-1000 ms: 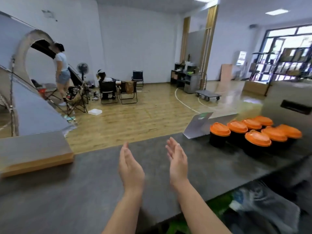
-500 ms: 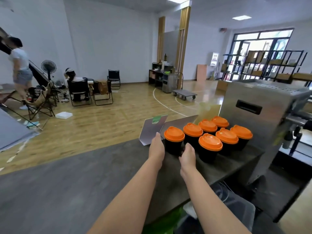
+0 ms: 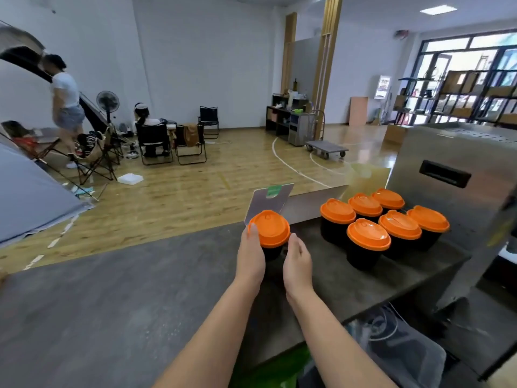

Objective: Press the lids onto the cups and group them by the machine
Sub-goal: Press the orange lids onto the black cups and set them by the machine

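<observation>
Head view is showing both hands cupping one lidded cup point(image 3: 270, 242) on the grey counter point(image 3: 140, 298), apart from the group. Left hand point(image 3: 250, 254) is lying against the cup's left side, fingers together, a fingertip point(image 3: 253, 228) touching the orange lid point(image 3: 269, 227) rim. Right hand point(image 3: 298, 263) is sitting at the cup's right, fingers together and slightly curled, near the wall; contact is not clear, so a firm grip cannot be told. Cup is standing upright, axis vertical, lid looking seated. Six other capped cups point(image 3: 384, 222) are clustering at 3 o'clock from the held cup, just beside the steel machine point(image 3: 458, 175). Key relation: the group is lying to the right, so the right hand is nearer to it, with a clear strip of bare counter between cup and cluster. Counter's far edge is running close at 12 o'clock, with a tilted card point(image 3: 268, 200) just behind the cup; near edge is dropping off at 5 o'clock. Judging it, the cup needs sliding toward 3 o'clock, staying off both edges.
</observation>
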A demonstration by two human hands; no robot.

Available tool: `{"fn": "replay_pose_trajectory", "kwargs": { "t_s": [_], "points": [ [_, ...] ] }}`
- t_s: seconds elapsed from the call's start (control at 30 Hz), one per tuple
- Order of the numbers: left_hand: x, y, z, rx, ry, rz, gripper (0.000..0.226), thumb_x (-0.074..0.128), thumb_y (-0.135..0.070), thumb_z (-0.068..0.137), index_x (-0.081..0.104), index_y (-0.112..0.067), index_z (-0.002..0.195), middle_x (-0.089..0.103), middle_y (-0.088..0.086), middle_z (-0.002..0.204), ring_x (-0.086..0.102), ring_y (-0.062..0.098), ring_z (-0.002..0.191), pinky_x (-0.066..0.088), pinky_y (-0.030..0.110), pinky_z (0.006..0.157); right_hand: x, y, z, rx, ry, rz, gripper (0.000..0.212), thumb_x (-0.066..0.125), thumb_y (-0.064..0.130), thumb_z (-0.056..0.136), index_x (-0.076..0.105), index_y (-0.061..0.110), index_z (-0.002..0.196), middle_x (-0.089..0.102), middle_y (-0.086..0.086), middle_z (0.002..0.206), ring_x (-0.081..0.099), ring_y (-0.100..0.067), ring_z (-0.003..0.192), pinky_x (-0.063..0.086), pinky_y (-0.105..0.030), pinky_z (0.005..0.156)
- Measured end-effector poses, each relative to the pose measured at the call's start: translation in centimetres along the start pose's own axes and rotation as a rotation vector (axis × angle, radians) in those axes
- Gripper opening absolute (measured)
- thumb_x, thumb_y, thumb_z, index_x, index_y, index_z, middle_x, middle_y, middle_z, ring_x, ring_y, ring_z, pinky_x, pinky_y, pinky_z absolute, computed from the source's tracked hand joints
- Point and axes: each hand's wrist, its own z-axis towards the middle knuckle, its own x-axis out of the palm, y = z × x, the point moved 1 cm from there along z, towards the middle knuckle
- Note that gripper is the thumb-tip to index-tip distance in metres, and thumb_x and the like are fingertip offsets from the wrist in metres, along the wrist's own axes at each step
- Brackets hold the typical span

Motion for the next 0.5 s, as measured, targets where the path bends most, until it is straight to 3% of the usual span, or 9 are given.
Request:
{"fn": "replay_pose_trajectory", "kwargs": {
  "t_s": [0.07,0.13,0.27,0.43,0.5],
  "points": [
    [-4.2,-0.1,-0.8,0.021,-0.128,0.0,0.047,0.032,-0.049,0.104,0.047,-0.024,0.14,0.054,-0.002,0.135,0.049,0.016,0.125,0.034,0.035,0.109,2.5,0.3,-2.4,-0.037,0.095,-0.033,0.034,0.041,0.039,0.102,0.06,0.015,0.088,0.061,0.005,0.082,0.054,-0.007,0.08,0.042,-0.022,0.071],
    [-8.5,-0.8,-1.6,-0.007,-0.229,-0.034,0.037,0.033,-0.047,0.104,0.054,-0.025,0.126,0.059,-0.001,0.127,0.053,0.016,0.118,0.038,0.036,0.107,5.7,0.3,-4.6,-0.031,0.173,-0.024,0.037,0.044,0.037,0.101,0.053,0.014,0.074,0.054,0.005,0.068,0.05,-0.008,0.067,0.04,-0.026,0.065],
    [-16.9,-3.1,-3.7,0.019,-0.406,-0.083,0.026,0.039,-0.041,0.103,0.06,-0.026,0.105,0.065,-0.001,0.112,0.06,0.014,0.103,0.045,0.034,0.096,12.6,-0.3,-9.0,0.016,0.378,0.027,0.037,0.045,0.039,0.101,0.059,0.009,0.084,0.06,0.001,0.077,0.055,-0.011,0.075,0.045,-0.029,0.072],
    [-25.4,-4.9,-5.6,0.086,-0.545,-0.045,0.025,0.046,-0.035,0.102,0.061,-0.018,0.112,0.066,0.002,0.105,0.06,0.012,0.09,0.046,0.027,0.074,19.7,-0.6,-14.6,-0.027,0.512,0.009,0.026,0.043,0.031,0.102,0.063,0.014,0.099,0.062,0.006,0.085,0.055,-0.007,0.078,0.043,-0.022,0.074],
    [-28.0,-5.1,-6.1,0.083,-0.571,-0.04,0.022,0.05,-0.032,0.1,0.061,-0.016,0.11,0.066,0.004,0.107,0.06,0.014,0.09,0.046,0.027,0.074,21.8,-0.9,-16.4,-0.029,0.519,0.0,0.024,0.044,0.027,0.102,0.064,0.015,0.098,0.065,0.006,0.087,0.057,-0.007,0.08,0.045,-0.023,0.076]
  ]
}}
